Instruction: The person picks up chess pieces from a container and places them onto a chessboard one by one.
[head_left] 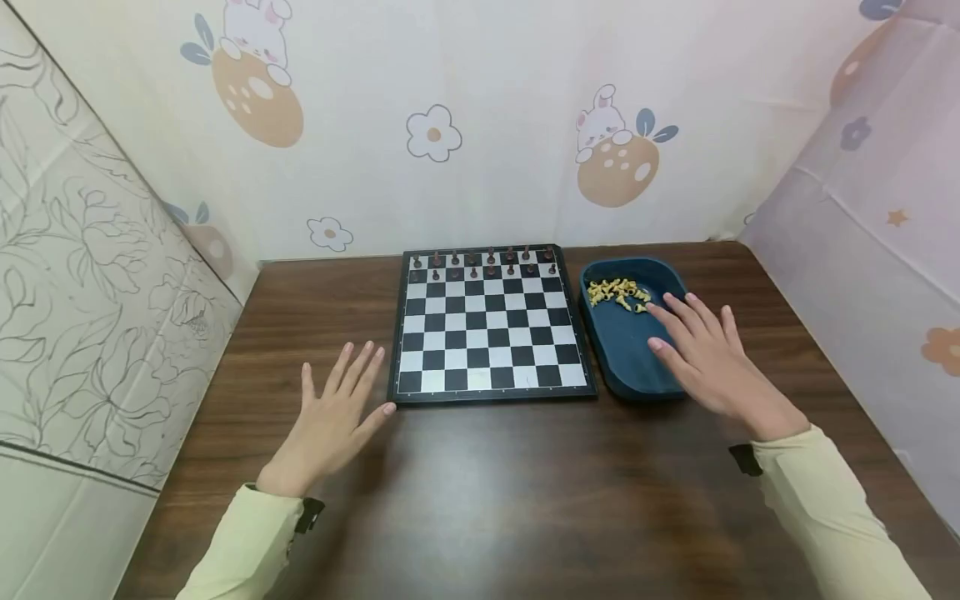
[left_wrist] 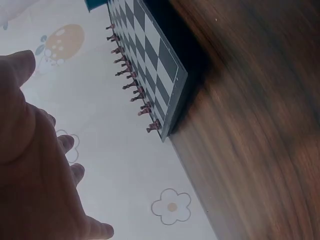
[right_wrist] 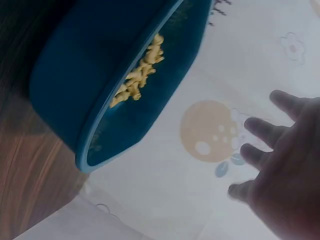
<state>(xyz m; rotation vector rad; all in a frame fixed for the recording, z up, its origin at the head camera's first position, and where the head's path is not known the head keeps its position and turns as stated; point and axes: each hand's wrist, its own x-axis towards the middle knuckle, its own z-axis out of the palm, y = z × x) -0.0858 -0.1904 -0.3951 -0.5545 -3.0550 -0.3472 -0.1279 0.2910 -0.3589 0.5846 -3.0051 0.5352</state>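
Observation:
A black-and-white chessboard (head_left: 487,333) lies on the table, with two rows of dark reddish-brown chess pieces (head_left: 491,271) along its far edge. My left hand (head_left: 330,425) is spread beside the board's near left corner, its thumb tip overlapping that corner in the head view. On the board's right stands a dark blue tray (head_left: 637,375), holding a pile of cream-yellow chess pieces (head_left: 618,292) toward its far end. Fingers spread, my right hand (head_left: 701,358) hovers over the tray's right side and holds nothing. In the right wrist view, the yellow pieces (right_wrist: 140,75) show inside the tray.
The brown wooden table (head_left: 465,500) reaches back to a cloth-covered wall (head_left: 502,192) printed with rabbits and flowers. A panel with line-drawn flowers (head_left: 97,233) borders the left side, and a pale printed sheet (head_left: 862,250) the right.

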